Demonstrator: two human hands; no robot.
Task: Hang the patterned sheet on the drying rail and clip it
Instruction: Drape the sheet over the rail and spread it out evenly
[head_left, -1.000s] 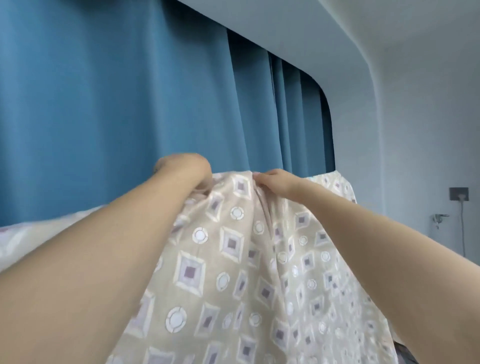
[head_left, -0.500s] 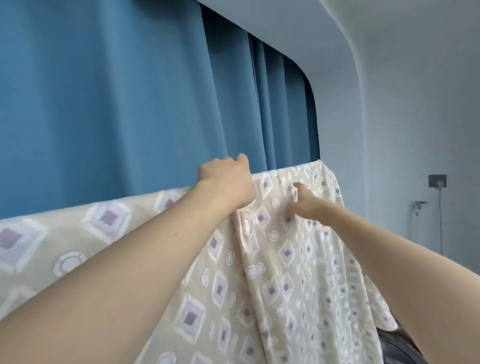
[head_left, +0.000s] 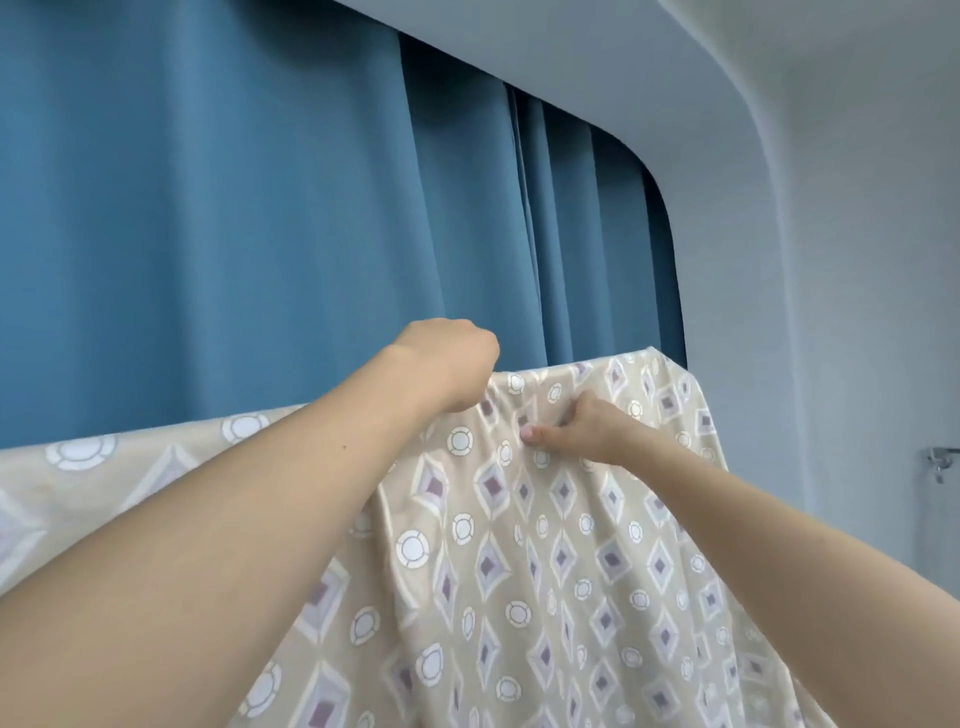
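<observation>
Blue curtain (head_left: 208, 234) behind; sheet (head_left: 545, 545) draped over the hidden rail.
Left hand (head_left: 447, 364) grips its top fold, right hand (head_left: 582, 426) pinches just beside. Hanging looks done; no clip visible, clipping remains.

Two bare forearms enter from the bottom corners of the frame, the left arm (head_left: 249, 525) from the lower left and the right arm (head_left: 779, 535) from the lower right. Neither shows a sleeve, watch or bracelet along its visible length. The left hand (head_left: 447, 364), just left of frame centre, carries no ring on the parts in view. The right hand (head_left: 582, 431), just right of centre, shows short, unpainted nails. A small dark mole dots the left forearm.
</observation>
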